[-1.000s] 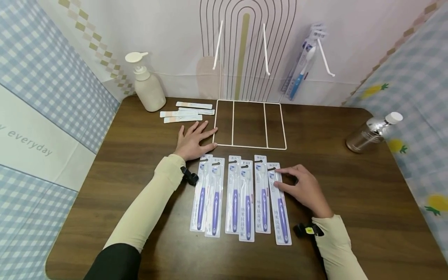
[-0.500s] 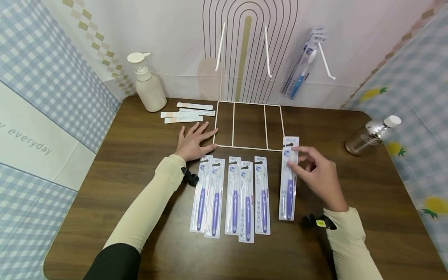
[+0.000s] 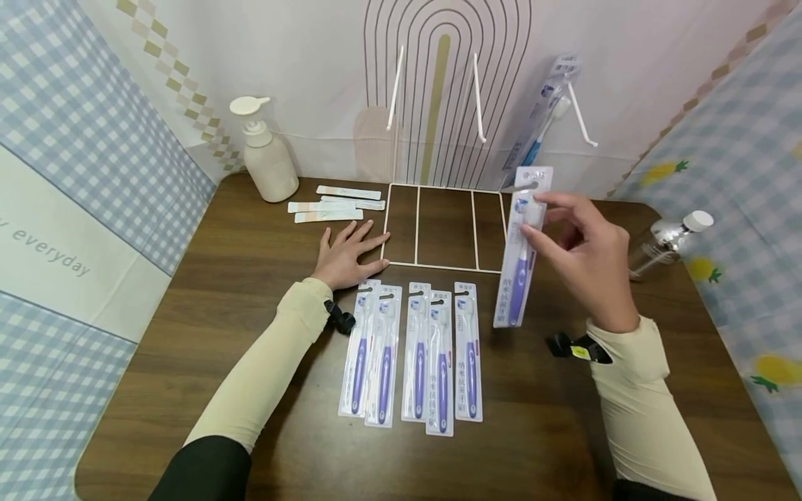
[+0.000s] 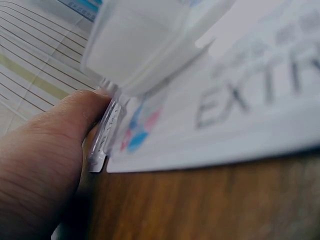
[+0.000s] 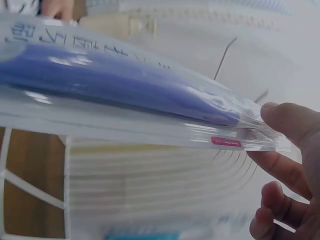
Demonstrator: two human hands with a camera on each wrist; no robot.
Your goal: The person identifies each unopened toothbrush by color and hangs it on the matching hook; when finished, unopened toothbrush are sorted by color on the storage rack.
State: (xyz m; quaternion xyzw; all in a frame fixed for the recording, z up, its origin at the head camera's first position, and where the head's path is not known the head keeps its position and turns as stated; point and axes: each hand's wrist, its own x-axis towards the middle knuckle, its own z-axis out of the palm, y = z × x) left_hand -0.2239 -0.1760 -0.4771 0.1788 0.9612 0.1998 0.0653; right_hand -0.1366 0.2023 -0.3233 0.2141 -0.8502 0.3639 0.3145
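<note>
My right hand [image 3: 589, 261] pinches a packaged purple toothbrush [image 3: 519, 278] near its top, between thumb and index finger. The pack is held up off the table, slightly tilted, before the right end of a white wire rack [image 3: 445, 266]. Close up in the right wrist view, its purple handle [image 5: 125, 85] lies across the picture. My left hand [image 3: 344, 257] rests on the table with fingers spread, its fingertips at the rack's left edge. Several more packaged purple toothbrushes [image 3: 442, 376] lie in a row in front. One pack [image 4: 240, 100] fills much of the left wrist view.
Two bare hooks [image 3: 396, 90] stick out at the left and middle of the rack. Packaged blue toothbrushes [image 3: 544, 118] hang by the right hook [image 3: 581, 115]. A pump bottle [image 3: 271, 167], several small paper sachets [image 3: 326, 216] and a clear bottle [image 3: 664, 240] stand or lie around.
My right hand has lifted the rightmost purple toothbrush pack off the table and carried it up toward the right hook. The left hand has stayed in place.
</note>
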